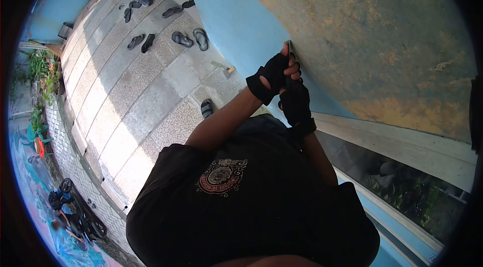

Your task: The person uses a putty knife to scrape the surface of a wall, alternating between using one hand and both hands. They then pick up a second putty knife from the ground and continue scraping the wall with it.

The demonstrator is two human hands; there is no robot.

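Observation:
Both of my hands wear black fingerless gloves and are close together at the wall. My left hand has its fingers closed on the upper part of a scraper, whose thin grey blade touches the wall. Just below it, my right hand is wrapped around the lower end, and its grip is partly hidden. Around the blade, blue paint borders a large bare, brown-grey patch of wall.
Several sandals lie on the tiled floor. A flat tool with an orange end is by the wall's foot. A white ledge runs below the wall at right. Plants, a motorcycle and a person are at far left.

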